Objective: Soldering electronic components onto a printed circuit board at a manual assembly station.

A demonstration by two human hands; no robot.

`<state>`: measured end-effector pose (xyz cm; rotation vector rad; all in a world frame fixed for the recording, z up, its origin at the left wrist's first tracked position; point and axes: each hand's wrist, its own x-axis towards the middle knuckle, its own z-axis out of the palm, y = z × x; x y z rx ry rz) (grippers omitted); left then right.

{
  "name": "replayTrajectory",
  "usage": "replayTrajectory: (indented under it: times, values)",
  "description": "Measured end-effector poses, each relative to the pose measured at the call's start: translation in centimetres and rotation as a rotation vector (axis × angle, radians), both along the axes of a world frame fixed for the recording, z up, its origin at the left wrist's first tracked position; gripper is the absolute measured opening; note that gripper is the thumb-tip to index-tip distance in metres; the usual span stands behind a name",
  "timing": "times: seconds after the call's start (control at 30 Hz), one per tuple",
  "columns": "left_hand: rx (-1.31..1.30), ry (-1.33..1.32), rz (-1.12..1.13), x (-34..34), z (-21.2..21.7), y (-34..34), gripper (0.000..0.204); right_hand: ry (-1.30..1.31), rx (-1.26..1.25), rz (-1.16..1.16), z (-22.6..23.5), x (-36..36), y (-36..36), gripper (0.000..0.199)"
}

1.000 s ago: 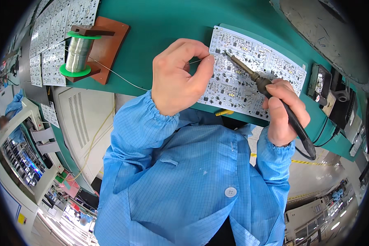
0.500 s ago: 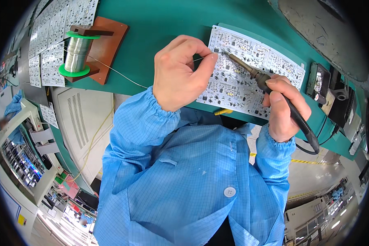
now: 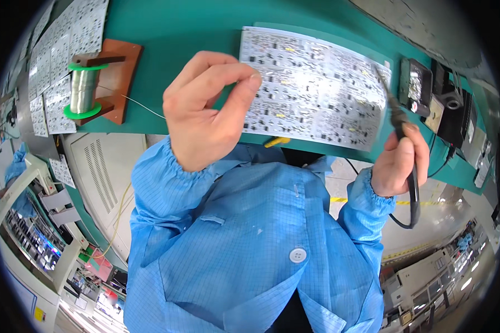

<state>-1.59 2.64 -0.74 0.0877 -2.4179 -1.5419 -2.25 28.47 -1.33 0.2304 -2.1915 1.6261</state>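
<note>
My left hand (image 3: 211,105) is pinched, thumb against forefinger, at the left edge of a white circuit board panel (image 3: 347,133). A thin solder wire (image 3: 147,109) runs into this hand from a solder spool (image 3: 83,91) with green flanges; its end at the fingertips is too small to make out. My right hand (image 3: 400,164) grips a soldering iron (image 3: 398,117) by its dark handle. The iron's tip, blurred, points up over the panel's right edge. Many small components cover the panel, and glare whitens its middle.
The spool sits on a brown wooden stand (image 3: 125,83) on the green mat (image 3: 178,33). More board panels (image 3: 61,102) lie at the far left. At the right are a black-framed device (image 3: 416,86) and a dark stand (image 3: 453,101). A yellow object (image 3: 276,142) lies at the near table edge.
The soldering iron has lifted off the panel's upper left area and swung to its right edge. My left hand has drawn back slightly from the components. The whole view has shifted.
</note>
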Motion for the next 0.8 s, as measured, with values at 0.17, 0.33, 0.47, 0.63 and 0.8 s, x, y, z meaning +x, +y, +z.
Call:
replayTrajectory:
  times: [0.17, 0.33, 0.47, 0.63, 0.8]
  values:
    - [-0.06, 0.11, -0.23, 0.3, 0.1, 2.4, 0.012, 0.02, 0.243, -0.45, -1.7, 0.7, 3.6, 0.033]
    - [-0.073, 0.104, -0.359, 1.0, -1.0, 5.2, 0.009, -0.043, 0.288, -0.362, -3.1, 1.0, 5.7, 0.035]
    - [-0.114, 0.081, -0.376, 1.4, -0.9, 5.9, 0.01, -0.124, 0.213, -0.368, -2.8, 1.1, 5.6, 0.034]
    - [-0.145, 0.053, -0.397, 1.5, -1.0, 5.8, 0.011, -0.077, 0.151, -0.369, -2.4, 1.5, 4.3, 0.033]
    - [-0.159, 0.043, -0.414, 1.5, -1.0, 5.9, 0.011, -0.075, 0.135, -0.245, -1.7, 2.7, 4.6, 0.03]
